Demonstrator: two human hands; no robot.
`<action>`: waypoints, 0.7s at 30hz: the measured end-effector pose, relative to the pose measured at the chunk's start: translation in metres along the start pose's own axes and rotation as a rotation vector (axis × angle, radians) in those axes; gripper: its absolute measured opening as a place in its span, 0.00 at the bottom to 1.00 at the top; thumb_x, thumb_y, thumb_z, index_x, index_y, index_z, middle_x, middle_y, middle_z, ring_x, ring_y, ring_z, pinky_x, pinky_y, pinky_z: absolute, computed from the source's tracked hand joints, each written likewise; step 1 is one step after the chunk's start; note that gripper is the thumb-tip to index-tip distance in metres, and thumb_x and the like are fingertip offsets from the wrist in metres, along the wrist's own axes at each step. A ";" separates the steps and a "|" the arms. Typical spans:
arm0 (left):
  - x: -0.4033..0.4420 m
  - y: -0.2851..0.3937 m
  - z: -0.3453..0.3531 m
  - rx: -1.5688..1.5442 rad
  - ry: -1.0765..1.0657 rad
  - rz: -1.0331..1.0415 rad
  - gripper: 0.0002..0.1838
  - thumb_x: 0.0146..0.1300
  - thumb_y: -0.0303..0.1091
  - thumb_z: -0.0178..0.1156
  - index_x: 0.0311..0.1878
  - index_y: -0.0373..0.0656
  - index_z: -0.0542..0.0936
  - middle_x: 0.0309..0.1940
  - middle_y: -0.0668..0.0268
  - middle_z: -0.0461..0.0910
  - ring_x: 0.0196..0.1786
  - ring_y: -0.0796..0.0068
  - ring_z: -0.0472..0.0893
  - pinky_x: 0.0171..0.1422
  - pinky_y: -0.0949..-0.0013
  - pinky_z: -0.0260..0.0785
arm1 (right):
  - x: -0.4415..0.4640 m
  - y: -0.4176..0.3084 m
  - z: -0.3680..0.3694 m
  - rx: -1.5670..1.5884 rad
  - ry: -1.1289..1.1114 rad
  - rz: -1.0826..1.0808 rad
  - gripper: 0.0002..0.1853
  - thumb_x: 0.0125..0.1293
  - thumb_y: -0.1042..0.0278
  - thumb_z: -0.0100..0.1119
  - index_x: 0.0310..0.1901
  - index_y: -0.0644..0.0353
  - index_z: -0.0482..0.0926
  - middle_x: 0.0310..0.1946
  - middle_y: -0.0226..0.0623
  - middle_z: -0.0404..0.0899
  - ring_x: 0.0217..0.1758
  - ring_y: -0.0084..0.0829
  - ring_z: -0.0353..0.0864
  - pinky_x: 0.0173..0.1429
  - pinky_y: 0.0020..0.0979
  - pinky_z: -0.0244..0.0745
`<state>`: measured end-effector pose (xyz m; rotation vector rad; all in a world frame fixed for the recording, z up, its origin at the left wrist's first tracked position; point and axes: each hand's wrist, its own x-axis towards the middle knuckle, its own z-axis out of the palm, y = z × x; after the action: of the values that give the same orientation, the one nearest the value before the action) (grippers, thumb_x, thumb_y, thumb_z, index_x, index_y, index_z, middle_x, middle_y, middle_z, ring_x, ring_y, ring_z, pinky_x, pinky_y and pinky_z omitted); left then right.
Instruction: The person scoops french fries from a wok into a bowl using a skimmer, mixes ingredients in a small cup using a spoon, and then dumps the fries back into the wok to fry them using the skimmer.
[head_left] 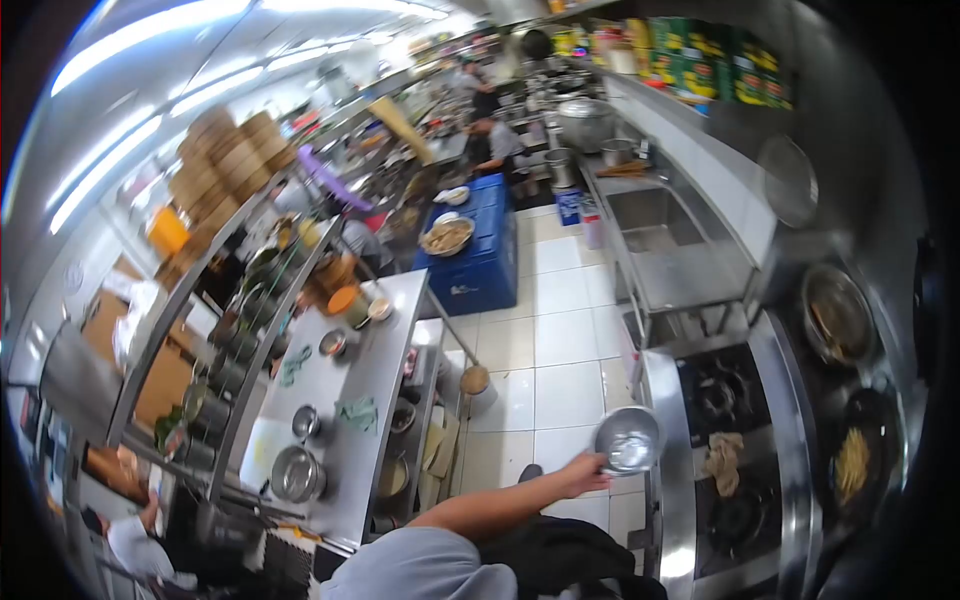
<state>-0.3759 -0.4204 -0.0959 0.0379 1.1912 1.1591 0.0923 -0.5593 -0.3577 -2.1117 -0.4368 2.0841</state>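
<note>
Glossy white-tiled floor (562, 330); left hand (584, 476) grips round metal bowl (630, 440).

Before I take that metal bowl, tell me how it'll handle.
The metal bowl is probably stiff, given its shiny metal wall. Gripped at one side by the left hand, it may tip. Its smooth sheen suggests it could be slippery.

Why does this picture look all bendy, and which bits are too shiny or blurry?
Head view: straight things bow and the corners go black, probably from a very wide, round lens; head view: the ceiling lights glare white, and the metal bowl has bright shiny spots; head view: the green packages look too blurry to read.
</note>
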 end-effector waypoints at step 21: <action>-0.170 0.154 -0.538 -0.890 0.911 0.717 0.13 0.68 0.33 0.50 0.54 0.45 0.67 0.32 0.61 0.79 0.26 0.74 0.80 0.25 0.70 0.75 | -0.051 -0.268 0.345 -0.721 -0.278 -0.360 0.16 0.67 0.67 0.58 0.55 0.57 0.73 0.44 0.38 0.79 0.41 0.37 0.82 0.40 0.42 0.84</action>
<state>-0.8577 -0.7501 -0.1258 -0.8837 1.3436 2.4151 -0.2786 -0.3563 -0.2380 -1.8061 -1.6778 2.1945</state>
